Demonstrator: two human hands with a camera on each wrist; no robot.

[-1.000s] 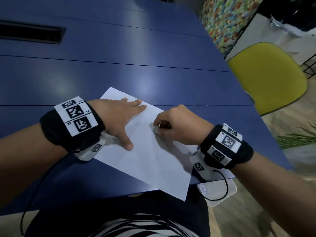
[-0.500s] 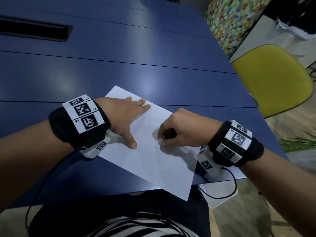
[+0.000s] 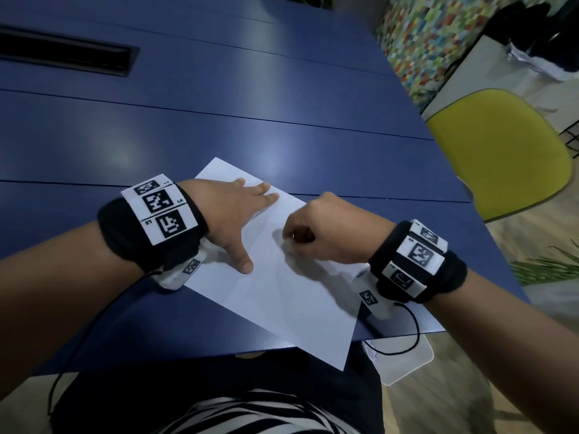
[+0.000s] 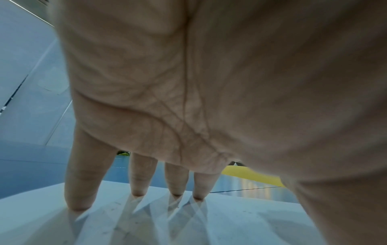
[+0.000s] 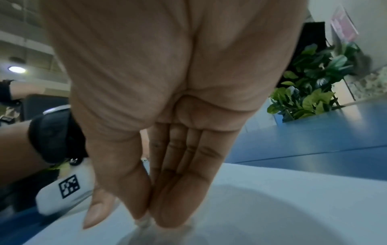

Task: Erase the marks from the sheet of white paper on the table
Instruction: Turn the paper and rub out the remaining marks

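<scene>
Your sheet of white paper (image 3: 275,296) lies skewed on the near part of the blue table (image 3: 219,126), one corner pointing far-left and the near-right corner hanging over the table's near edge. Your left hand (image 3: 233,220) lies flat on the paper's far-left part, fingers straight and a little spread, thumb splayed toward you; the left wrist view shows the fingertips (image 4: 79,203) touching the sheet, with faint grey specks on the paper around them. Your right hand (image 3: 326,233) is to the right of it, near the middle of the sheet, curled into a loose fist with the fingertips turned down onto the paper. In the right wrist view the fingers (image 5: 180,199) are bunched tightly together with the thumb alongside, and a small pale eraser (image 5: 144,221) shows pinched at their tips, pressed against the paper; it is blurred, so its shape is unclear. The two hands are apart, with bare paper between them. Both wrists carry black bands with white coded tags. A yellow chair (image 3: 501,151) stands off the table's right side, and a dark slot (image 3: 65,54) is set into the table at far left.
</scene>
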